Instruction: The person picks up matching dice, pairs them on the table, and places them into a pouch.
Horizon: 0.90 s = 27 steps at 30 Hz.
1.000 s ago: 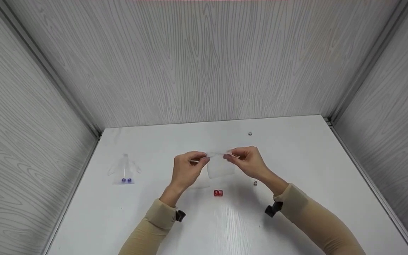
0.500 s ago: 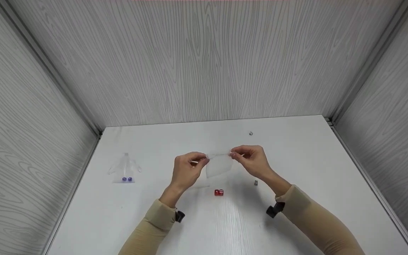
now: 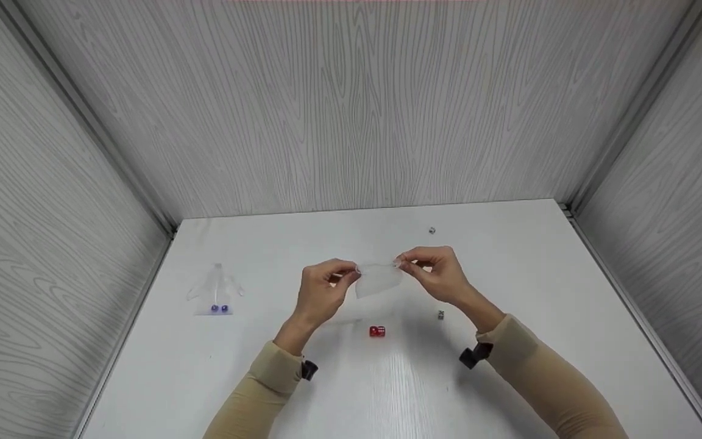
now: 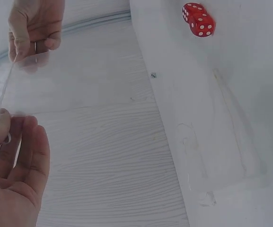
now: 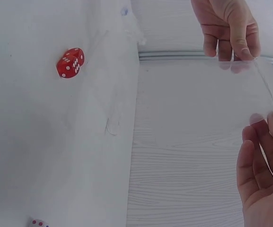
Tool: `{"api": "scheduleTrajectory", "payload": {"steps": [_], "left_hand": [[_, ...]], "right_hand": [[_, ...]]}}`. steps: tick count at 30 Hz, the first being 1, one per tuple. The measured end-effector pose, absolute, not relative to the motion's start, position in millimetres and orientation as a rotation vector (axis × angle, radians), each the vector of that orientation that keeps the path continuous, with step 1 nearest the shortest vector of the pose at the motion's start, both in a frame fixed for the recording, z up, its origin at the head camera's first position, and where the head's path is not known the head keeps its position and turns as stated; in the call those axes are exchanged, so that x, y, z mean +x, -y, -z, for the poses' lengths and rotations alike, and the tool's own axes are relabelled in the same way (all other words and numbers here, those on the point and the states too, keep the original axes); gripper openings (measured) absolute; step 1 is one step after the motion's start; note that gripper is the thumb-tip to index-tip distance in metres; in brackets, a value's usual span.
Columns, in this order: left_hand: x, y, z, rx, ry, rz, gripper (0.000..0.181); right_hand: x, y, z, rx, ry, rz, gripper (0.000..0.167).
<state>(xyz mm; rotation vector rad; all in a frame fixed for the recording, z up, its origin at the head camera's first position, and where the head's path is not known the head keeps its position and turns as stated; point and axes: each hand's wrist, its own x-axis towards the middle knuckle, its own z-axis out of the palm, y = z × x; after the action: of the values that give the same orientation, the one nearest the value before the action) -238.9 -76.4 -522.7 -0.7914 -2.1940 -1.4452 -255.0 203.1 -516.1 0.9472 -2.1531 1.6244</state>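
Observation:
A small clear plastic bag (image 3: 379, 283) hangs between my hands above the middle of the table, its top edge stretched nearly level. My left hand (image 3: 325, 291) pinches one top corner between thumb and fingers. At the opposite corner, my right hand (image 3: 439, 275) pinches the edge the same way. Through the film in the left wrist view I see fingertips behind the bag (image 4: 79, 85). Two red dice (image 3: 377, 331) lie side by side on the table below the bag. Another clear bag (image 4: 231, 142) lies flat near them, partly under my left hand in the head view.
At the left lies a clear drawstring bag (image 3: 217, 285) with two blue dice (image 3: 224, 308) at its bottom. A pale die (image 3: 440, 315) rests below my right hand. Another small die (image 3: 432, 230) sits near the back edge. Walls enclose the table's back and sides.
My right hand has shifted slightly up and right, regripping its corner of the bag. The bag's lower edge has swung up a little. My left hand has barely moved.

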Motion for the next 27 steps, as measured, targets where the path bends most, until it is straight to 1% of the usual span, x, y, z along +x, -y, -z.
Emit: {"api": "scheduleTrajectory", "payload": {"steps": [11, 18, 23, 27], "left_hand": [[-236, 63, 522, -0.722, 2.239, 1.435, 0.008], [-236, 53, 521, -0.766, 2.223, 1.387, 0.01], [-237, 55, 522, -0.75, 2.219, 1.356, 0.009], [-238, 61, 524, -0.706, 2.207, 1.334, 0.007]], "right_hand": [[-250, -180, 522, 0.834, 2.153, -1.576, 0.009], [-247, -163, 529, 0.791, 2.135, -1.586, 0.008], [-247, -162, 533, 0.769, 2.086, -1.609, 0.009], [-247, -168, 537, 0.699, 2.035, -1.688, 0.008]]}}
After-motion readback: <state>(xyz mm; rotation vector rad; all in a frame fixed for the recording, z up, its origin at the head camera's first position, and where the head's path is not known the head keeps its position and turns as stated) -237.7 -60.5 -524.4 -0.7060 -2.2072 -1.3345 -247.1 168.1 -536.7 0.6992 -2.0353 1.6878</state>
